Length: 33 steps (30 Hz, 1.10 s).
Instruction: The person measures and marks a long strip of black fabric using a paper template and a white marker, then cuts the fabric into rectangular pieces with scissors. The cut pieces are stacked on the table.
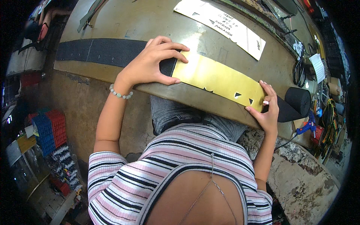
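Observation:
A long yellow template (213,73) with small triangular notches and cut-outs lies lengthwise over a wide black strip of material (101,51). My left hand (159,62) spans the template's left end, with the thumb at the near edge and the fingers at the far edge. At the other end, my right hand (268,107) holds the corner between thumb and fingers. To the left the strip runs flat along the table and shows small pale marks. Beyond my right hand it continues into a black roll (298,101). The template hides the strip's middle.
The worn table (150,32) curves along its near edge. A white card template (221,26) with handwriting lies on the far side. A thin metal tool (90,17) rests at the far left. A blue glue gun (307,126) and cables stand at the right; crates (47,129) sit at lower left.

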{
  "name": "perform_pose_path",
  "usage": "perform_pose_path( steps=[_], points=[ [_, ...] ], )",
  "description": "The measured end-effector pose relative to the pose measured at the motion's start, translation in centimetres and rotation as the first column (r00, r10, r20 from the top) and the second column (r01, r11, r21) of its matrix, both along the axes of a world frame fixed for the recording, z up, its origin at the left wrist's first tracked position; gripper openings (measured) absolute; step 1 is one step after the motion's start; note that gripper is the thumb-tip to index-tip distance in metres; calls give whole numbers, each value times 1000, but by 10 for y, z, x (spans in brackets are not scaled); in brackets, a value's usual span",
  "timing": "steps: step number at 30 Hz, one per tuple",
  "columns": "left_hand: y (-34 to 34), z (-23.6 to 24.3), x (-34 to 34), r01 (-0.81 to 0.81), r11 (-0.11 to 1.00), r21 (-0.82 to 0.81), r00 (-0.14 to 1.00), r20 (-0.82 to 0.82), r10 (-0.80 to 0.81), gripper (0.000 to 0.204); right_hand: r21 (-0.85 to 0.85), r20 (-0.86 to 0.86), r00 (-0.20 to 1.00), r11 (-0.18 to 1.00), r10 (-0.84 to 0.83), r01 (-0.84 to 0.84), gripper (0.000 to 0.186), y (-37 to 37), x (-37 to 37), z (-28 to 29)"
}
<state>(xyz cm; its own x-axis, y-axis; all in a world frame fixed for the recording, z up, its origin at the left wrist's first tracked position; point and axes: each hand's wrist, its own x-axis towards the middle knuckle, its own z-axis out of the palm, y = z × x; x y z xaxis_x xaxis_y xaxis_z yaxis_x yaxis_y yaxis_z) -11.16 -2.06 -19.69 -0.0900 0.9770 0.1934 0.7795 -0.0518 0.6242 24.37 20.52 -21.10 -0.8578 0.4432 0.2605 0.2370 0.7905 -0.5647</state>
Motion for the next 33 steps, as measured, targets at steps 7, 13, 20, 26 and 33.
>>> perform_pose_path(
  steps=[7, 13, 20, 26, 33],
  points=[
    [0, 2, -6, 52, 998, -33, 999, 0, -52, 45, 57, 34, 999, 998, -19, 17, 57, -4, 0, 4],
    [-1, 3, -5, 59, 997, -53, 998, -29, -61, 41, 44, 36, 998, 997, -59, 57, 54, -6, -3, 3],
    [-2, 4, -2, 68, 997, -36, 991, -113, -72, 39, 110, 20, 1000, 994, 11, -13, 53, -2, 1, 2],
    [1, 13, 21, -14, 999, 36, 966, -257, 22, 25, 94, -406, 905, 979, -129, 181, 36, -28, -17, 12],
    [16, 9, 67, -76, 987, 143, 944, -308, 117, 22, 12, -236, 971, 999, -44, 48, 20, -105, -76, 2]
  ],
)
